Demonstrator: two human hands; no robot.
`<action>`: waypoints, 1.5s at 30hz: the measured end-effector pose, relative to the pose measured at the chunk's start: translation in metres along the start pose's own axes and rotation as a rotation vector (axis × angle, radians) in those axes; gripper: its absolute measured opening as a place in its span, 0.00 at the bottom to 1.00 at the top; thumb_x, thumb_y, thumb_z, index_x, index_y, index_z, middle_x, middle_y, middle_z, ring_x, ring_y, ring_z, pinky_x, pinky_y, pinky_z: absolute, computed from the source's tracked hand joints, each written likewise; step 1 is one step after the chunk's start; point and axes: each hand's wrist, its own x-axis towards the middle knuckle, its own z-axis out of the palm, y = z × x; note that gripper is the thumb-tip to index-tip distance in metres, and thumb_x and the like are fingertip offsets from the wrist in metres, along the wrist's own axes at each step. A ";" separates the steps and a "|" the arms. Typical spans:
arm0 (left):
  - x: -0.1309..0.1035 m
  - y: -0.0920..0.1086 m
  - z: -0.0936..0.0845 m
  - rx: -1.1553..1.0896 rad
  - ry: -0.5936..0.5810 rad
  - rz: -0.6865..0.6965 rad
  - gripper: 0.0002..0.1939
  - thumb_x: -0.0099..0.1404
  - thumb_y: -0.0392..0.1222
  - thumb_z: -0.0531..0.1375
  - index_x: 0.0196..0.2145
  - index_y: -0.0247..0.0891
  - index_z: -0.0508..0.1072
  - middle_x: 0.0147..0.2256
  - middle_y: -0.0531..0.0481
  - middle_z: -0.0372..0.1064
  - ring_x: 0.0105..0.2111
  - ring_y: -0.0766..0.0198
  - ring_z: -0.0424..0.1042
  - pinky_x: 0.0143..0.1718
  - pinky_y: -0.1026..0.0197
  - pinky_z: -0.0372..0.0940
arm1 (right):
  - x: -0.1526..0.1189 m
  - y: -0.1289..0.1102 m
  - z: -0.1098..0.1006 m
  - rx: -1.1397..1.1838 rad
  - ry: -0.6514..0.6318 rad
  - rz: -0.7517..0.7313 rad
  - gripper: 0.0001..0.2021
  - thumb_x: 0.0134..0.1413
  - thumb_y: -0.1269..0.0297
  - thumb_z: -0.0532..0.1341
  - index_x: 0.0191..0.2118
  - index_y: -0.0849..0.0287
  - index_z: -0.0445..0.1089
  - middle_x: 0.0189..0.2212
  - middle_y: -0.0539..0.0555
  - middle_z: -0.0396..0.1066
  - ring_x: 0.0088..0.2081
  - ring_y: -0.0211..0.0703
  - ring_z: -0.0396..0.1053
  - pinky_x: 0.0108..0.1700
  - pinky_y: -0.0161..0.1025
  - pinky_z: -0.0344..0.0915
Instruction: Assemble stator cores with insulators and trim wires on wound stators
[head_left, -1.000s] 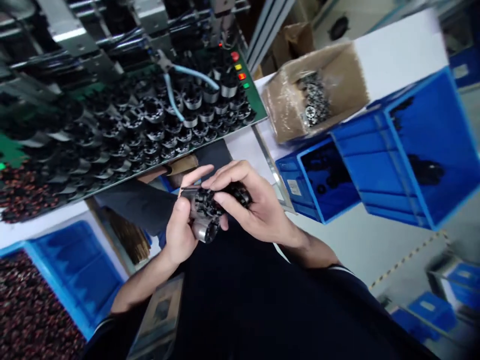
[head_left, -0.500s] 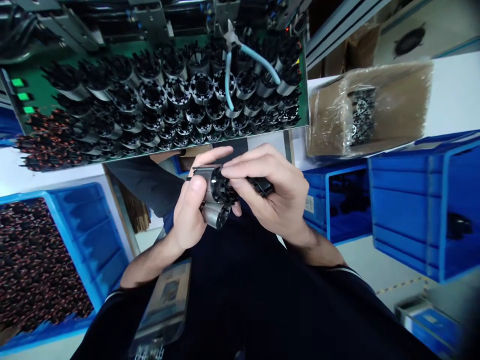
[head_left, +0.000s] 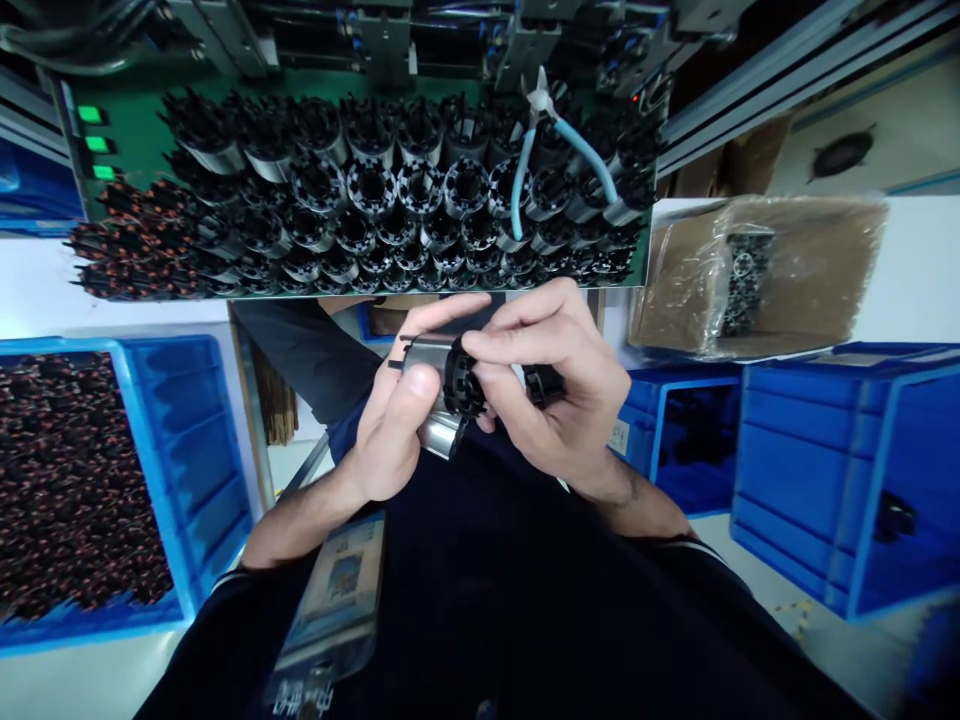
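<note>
Close in front of my body, my left hand point(head_left: 394, 430) is wrapped round a silvery metal motor core point(head_left: 427, 352), its thumb pressed on the side. A second metal core point(head_left: 442, 435) shows beneath it in the same hand. At the right end of the upper core sits a toothed black plastic end piece point(head_left: 459, 380). My right hand point(head_left: 566, 385) pinches that end piece's upper edge between thumb and forefinger. Another black plastic part point(head_left: 544, 383) is tucked in the curled fingers of my right hand, partly hidden.
Rows of similar cores point(head_left: 420, 187) stand on the green bench point(head_left: 135, 110), with blue-handled cutters point(head_left: 540, 100) lying on top. Copper-wound parts fill a blue bin point(head_left: 199, 460) at left. At right are a plastic-lined carton point(head_left: 810, 270) and blue crates point(head_left: 795, 480).
The view has shifted, so the bench and cutters appear farther right. Both hands keep their hold, and the lower core is now more covered by the upper one.
</note>
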 end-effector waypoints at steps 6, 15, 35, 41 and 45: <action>-0.002 -0.004 -0.014 -0.017 -0.114 0.153 0.30 0.90 0.68 0.59 0.75 0.48 0.80 0.35 0.49 0.82 0.33 0.55 0.84 0.43 0.50 0.81 | 0.011 0.005 0.007 0.009 -0.133 -0.082 0.12 0.76 0.74 0.72 0.54 0.48 0.86 0.41 0.50 0.85 0.40 0.47 0.83 0.46 0.48 0.84; -0.013 0.001 -0.030 0.099 0.017 0.252 0.30 0.77 0.60 0.77 0.67 0.43 0.80 0.42 0.45 0.83 0.34 0.54 0.86 0.37 0.56 0.79 | 0.025 0.008 0.017 0.001 -0.240 -0.160 0.07 0.75 0.71 0.76 0.48 0.49 0.84 0.39 0.48 0.84 0.39 0.44 0.82 0.43 0.43 0.81; -0.007 0.023 -0.020 -0.273 0.205 0.065 0.25 0.79 0.68 0.71 0.55 0.43 0.83 0.32 0.51 0.75 0.23 0.59 0.78 0.20 0.63 0.66 | 0.042 0.011 0.026 0.098 -0.433 -0.159 0.02 0.77 0.64 0.78 0.50 0.49 0.90 0.50 0.52 0.90 0.47 0.45 0.88 0.54 0.47 0.89; 0.007 0.036 -0.024 -0.312 0.256 0.194 0.22 0.73 0.65 0.73 0.47 0.44 0.79 0.29 0.55 0.74 0.18 0.66 0.67 0.17 0.62 0.60 | 0.037 0.002 0.026 0.382 -0.268 0.148 0.21 0.87 0.40 0.62 0.43 0.49 0.72 0.49 0.54 0.86 0.36 0.47 0.84 0.41 0.49 0.85; 0.014 0.033 -0.025 -0.204 0.364 0.265 0.24 0.73 0.68 0.71 0.50 0.47 0.80 0.35 0.51 0.79 0.26 0.59 0.76 0.19 0.59 0.65 | 0.022 0.004 0.042 0.288 -0.252 0.005 0.08 0.87 0.50 0.62 0.55 0.45 0.72 0.56 0.55 0.83 0.55 0.56 0.88 0.59 0.59 0.88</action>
